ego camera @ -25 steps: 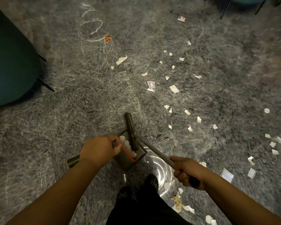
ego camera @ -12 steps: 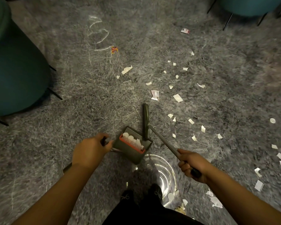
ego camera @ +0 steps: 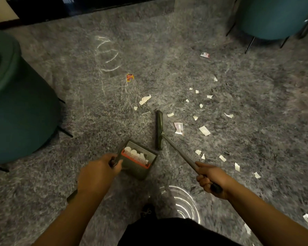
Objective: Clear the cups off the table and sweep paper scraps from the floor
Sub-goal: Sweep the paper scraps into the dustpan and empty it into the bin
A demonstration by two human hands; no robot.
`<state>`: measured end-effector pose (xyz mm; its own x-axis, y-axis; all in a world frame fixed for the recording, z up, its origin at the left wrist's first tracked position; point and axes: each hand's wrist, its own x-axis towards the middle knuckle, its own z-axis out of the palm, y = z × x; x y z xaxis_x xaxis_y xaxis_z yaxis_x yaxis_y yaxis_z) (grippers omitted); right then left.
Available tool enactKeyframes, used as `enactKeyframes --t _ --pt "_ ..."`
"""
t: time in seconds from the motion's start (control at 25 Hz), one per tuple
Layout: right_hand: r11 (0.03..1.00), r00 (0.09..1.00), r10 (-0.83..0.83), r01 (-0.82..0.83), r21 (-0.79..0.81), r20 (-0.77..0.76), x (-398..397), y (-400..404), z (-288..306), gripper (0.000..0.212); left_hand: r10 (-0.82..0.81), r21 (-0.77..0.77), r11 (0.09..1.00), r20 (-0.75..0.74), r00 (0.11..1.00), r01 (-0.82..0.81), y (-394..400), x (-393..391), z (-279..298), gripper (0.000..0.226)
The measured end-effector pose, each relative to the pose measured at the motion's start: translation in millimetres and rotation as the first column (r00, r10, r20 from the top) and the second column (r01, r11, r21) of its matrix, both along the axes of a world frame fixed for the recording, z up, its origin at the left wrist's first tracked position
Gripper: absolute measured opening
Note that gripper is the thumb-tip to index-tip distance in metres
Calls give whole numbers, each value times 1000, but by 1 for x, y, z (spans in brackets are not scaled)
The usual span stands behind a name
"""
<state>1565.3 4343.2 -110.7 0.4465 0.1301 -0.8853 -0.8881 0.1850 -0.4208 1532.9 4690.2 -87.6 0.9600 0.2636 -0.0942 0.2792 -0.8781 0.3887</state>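
A person's left hand [ego camera: 98, 174] grips a dustpan [ego camera: 138, 160] handle; the right hand [ego camera: 211, 178] clamps a broom [ego camera: 159, 132] shaft. Paper scraps [ego camera: 204, 130] litter the grey floor [ego camera: 256, 121] beside the broom head.

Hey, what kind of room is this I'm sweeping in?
Probably an office lounge or meeting area: grey polished stone floor, teal upholstered chairs on thin dark legs, and a dark wall base along the far edge.
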Motion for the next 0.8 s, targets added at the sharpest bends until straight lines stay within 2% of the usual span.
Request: enactKeyframes --t 0.4,0.6,0.8 --pt "999 999 35 -35 0 32 188 64 -6 49 66 46 997 -4 998 -65 67 168 -10 29" --pt "991 993 114 -112 -67 32 298 75 -10 48 105 81 991 13 994 -106 83 269 -12 30" --pt "987 992 126 -124 -103 18 389 89 -12 48 101 66 993 -69 992 -97 102 362 -11 36"
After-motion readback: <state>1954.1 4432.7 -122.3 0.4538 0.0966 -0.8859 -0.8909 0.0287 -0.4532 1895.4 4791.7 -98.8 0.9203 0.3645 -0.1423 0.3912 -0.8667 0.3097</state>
